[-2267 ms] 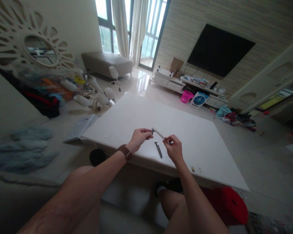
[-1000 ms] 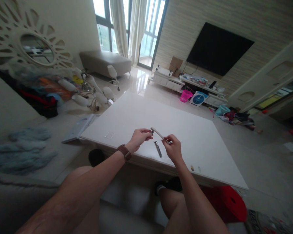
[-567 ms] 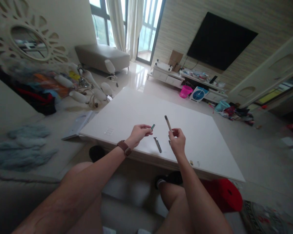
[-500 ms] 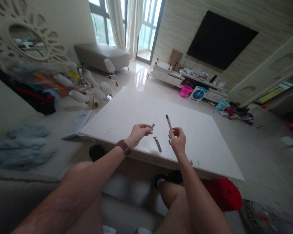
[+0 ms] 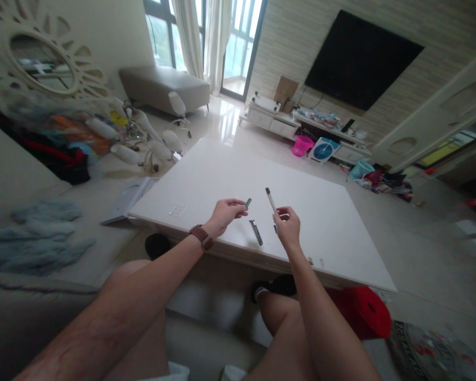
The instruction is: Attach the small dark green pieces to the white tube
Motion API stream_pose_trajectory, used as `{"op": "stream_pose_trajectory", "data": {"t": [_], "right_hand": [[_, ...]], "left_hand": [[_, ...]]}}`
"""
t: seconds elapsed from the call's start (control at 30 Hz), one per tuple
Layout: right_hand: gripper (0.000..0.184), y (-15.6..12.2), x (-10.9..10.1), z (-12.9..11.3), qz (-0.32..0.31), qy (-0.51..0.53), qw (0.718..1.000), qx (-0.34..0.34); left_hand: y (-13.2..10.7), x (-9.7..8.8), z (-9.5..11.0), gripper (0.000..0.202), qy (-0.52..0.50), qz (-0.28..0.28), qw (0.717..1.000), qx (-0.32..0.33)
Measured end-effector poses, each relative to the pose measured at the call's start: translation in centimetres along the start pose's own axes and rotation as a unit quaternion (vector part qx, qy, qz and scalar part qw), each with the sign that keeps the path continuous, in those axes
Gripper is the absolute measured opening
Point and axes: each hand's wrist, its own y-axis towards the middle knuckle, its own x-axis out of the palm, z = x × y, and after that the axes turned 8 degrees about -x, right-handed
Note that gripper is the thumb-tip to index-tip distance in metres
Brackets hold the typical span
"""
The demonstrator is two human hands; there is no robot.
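Observation:
My left hand [image 5: 227, 214], with a brown watch strap at its wrist, pinches a small green-and-silver piece [image 5: 248, 202]; the piece's kind is too small to make out. In my right hand [image 5: 289, 223] a pale, capped pen [image 5: 272, 200] is held slanting up, its dark end pointing away from me. Between the hands a slim silver-and-black tool [image 5: 256, 233] lies on the white table [image 5: 222, 169]. A small dark item [image 5: 275, 229] is partly hidden beside my right hand.
Small bits [image 5: 310, 261] lie by the table's near edge, and a clear plastic piece [image 5: 177, 210] is at its left. A red roll [image 5: 367, 312] stands below the right corner. A lamp with white shades [image 5: 161, 151] is on the floor beyond the left edge.
The pen in my right hand has shifted slightly left and tilted more to the left. My left hand has barely moved and still pinches the green piece.

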Motion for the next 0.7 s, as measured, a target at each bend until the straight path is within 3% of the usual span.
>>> {"op": "stream_pose_trajectory", "data": {"t": [0.23,0.4,0.7], "right_hand": [[0.017,-0.7,2.0,1.6,-0.056,-0.032,0.998,0.009],[0.011,-2.4,5.2,3.0,-0.134,-0.078,0.988,0.009],[0.01,-4.7,10.4,3.9,-0.181,-0.127,0.975,-0.012]], "left_hand": [[0.1,0.1,-0.1,0.02,-0.006,-0.001,1.0,-0.002],[0.1,0.1,-0.2,0.02,-0.014,-0.004,1.0,-0.005],[0.2,0.1,-0.5,0.018,-0.031,-0.007,0.999,-0.029]]}}
